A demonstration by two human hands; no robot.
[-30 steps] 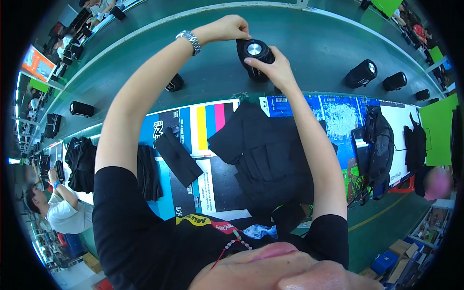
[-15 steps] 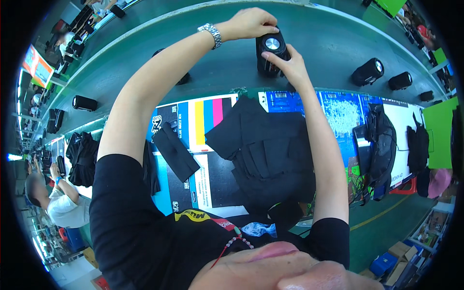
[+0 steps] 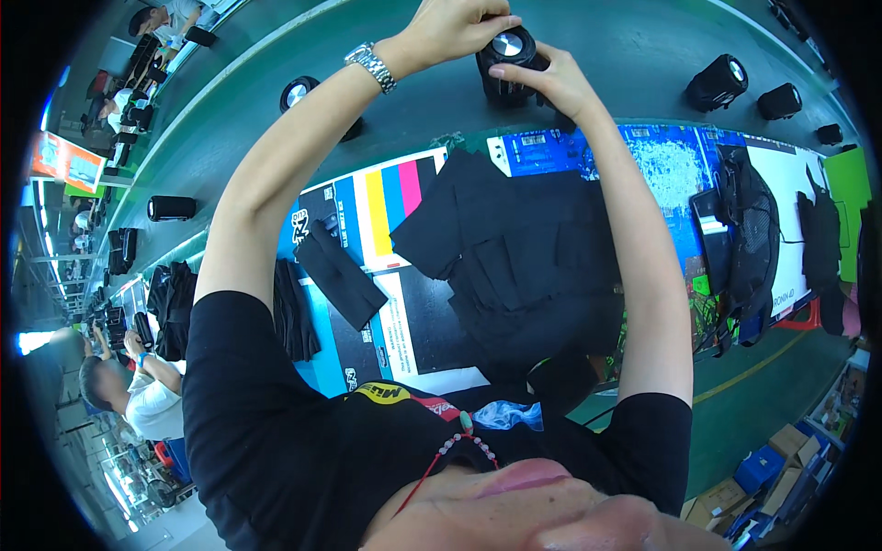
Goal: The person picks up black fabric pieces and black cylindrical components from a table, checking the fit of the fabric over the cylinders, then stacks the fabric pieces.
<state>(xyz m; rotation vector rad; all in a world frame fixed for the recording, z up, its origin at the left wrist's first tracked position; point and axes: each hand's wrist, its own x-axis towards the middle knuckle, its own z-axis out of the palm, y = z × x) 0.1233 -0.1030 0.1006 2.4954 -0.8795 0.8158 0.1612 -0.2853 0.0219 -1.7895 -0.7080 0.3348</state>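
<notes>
A black cylindrical speaker (image 3: pixel 501 89) with a silver disc on its end stands upright on the green conveyor belt (image 3: pixel 606 69). My right hand (image 3: pixel 560 84) is wrapped round its right side, the thumb across its front. At its top edge, my left hand (image 3: pixel 457 28) is closed, with the thumb and bent fingers pressed against the rim. Closer to me lies a spread stack of black fabric pieces (image 3: pixel 542 257) on the printed table boards. A folded black fabric strip (image 3: pixel 342 278) rests left of that stack.
More speakers stand or lie along the belt: one behind my left forearm (image 3: pixel 299 92), one at left (image 3: pixel 171 208), others at right (image 3: pixel 717 83). A black mesh bag (image 3: pixel 749 230) and a phone (image 3: pixel 710 220) lie on the right. A co-worker (image 3: pixel 147 395) sits at left.
The whole view has shifted, so the belt and table appear higher. Both hands remain on the speaker, my left hand still at its top edge and my right at its side.
</notes>
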